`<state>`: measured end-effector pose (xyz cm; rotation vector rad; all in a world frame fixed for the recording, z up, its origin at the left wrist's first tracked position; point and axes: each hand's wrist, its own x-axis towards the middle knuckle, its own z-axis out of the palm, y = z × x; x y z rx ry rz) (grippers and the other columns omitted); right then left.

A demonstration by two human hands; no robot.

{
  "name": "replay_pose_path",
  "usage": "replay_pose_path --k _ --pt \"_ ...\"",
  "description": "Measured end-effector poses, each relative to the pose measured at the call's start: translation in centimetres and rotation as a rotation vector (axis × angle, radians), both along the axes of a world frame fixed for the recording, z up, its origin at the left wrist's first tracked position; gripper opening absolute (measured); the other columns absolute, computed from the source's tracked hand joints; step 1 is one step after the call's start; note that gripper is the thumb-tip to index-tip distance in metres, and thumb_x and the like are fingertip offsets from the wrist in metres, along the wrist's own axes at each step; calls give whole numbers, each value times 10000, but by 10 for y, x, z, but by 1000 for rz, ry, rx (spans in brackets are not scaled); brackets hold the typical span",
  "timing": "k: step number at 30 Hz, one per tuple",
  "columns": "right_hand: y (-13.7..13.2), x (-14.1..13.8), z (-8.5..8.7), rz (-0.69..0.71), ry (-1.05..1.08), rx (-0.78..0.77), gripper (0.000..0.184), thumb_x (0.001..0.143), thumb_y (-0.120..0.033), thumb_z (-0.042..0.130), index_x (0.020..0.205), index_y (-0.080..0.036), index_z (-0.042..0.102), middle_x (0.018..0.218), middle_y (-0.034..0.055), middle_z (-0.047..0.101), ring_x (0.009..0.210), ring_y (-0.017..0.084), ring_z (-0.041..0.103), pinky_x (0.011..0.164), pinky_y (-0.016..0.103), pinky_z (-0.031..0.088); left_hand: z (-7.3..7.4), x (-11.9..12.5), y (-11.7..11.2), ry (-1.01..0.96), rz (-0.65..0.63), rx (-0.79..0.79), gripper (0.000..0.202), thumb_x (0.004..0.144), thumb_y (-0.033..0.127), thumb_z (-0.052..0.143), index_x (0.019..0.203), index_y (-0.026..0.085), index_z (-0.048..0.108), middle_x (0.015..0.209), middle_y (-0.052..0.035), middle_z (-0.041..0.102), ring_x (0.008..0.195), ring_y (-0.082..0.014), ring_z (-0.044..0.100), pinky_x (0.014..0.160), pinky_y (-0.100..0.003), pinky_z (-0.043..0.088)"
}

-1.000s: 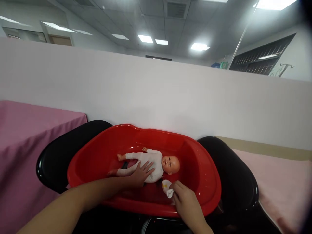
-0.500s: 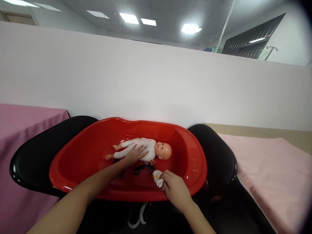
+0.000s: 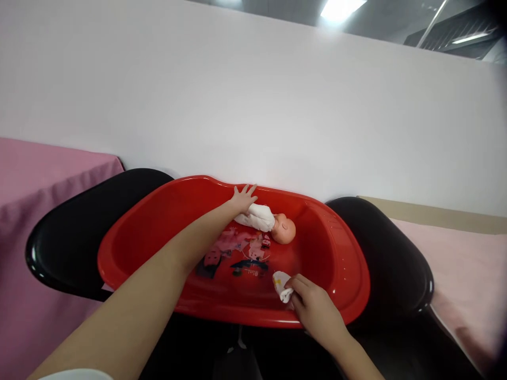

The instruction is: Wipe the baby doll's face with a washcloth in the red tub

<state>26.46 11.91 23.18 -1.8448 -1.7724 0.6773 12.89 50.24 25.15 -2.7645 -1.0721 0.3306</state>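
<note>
A baby doll (image 3: 259, 218) in white clothing lies on its side in a red baby bathtub (image 3: 348, 253), its bald head to the right and its face turned toward the far wall. Across the doll reaches my left hand (image 3: 243, 200), fingers spread near the tub's far rim, the palm against or just over the doll; my forearm hides its legs. Over the near right part of the tub, my right hand (image 3: 317, 306) pinches a small white cloth (image 3: 282, 286) with a yellow print, folded or bunched up.
Black ledges flank the tub, one on the left (image 3: 79, 237) and one on the right (image 3: 388, 253). Pink-covered surfaces (image 3: 47, 169) lie beyond them on both sides. A white partition wall (image 3: 237, 105) rises right behind the tub. Cartoon pictures (image 3: 245, 253) decorate the tub's floor.
The doll has gone from its back onto its side, facing away. My left hand has moved from its chest to its far side. The view has tilted down; my right hand still holds the cloth.
</note>
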Motion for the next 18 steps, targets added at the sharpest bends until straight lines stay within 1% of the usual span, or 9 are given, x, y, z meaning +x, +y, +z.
replay_pose_path --k 2,4,6,8,11,13,16,17,18 --pt "3 3 -3 27 87 -14 261 966 -45 477 981 -237 653 1045 12 649 899 172 643 834 290 461 11 9 6 52 36 -30 1035 808 504 970 1675 201 491 1844 -213 -57 1686 -507 77 1233 -853 216" --pt "11 8 -5 60 161 -17 286 904 -1 500 972 -239 643 1029 0 633 882 156 630 818 271 461 17 16 10 67 75 -59 1010 801 515 977 1648 192 531 1838 -245 21 1669 -529 139 1245 -850 183" --pt "22 13 -6 79 186 -25 290 846 23 539 949 -237 616 984 -14 609 823 143 593 754 256 441 17 20 15 66 107 -99 990 799 527 980 1628 189 558 1825 -271 101 1658 -537 179 1261 -838 158" --pt "38 17 -6 108 133 -30 279 826 30 561 921 -232 577 946 -20 586 776 138 554 697 254 409 13 21 22 47 110 -120 971 813 557 962 1622 193 565 1820 -278 123 1659 -533 180 1261 -837 158" --pt "70 13 -6 214 -106 32 298 843 55 497 923 -224 563 961 0 584 774 147 532 693 272 398 4 20 34 -4 71 -111 910 824 575 943 1578 185 614 1819 -279 144 1644 -538 211 1252 -828 201" --pt "99 6 -10 343 -335 121 309 892 45 466 969 -219 609 1014 37 614 821 176 547 720 303 421 -3 18 40 -40 15 -69 840 819 559 947 1511 167 676 1785 -295 249 1607 -532 292 1255 -787 253" --pt "157 -7 -18 572 -634 295 310 1054 -60 426 1048 -210 697 1090 104 670 974 246 592 839 385 480 -11 15 43 -89 -51 12 786 805 580 942 1408 114 750 1690 -334 403 1517 -536 410 1246 -755 284" --pt "180 -11 -22 631 -699 343 347 1090 -87 396 1071 -210 720 1107 115 686 1021 260 604 886 410 492 -14 14 43 -109 -59 30 753 817 569 931 1384 102 765 1671 -333 428 1496 -537 429 1248 -749 281" --pt "203 -13 -27 681 -752 377 381 1103 -93 376 1091 -212 737 1134 121 701 1060 268 613 925 429 499 -17 13 43 -138 -60 45 678 860 538 896 1366 102 777 1662 -320 445 1486 -532 441 1252 -738 278"
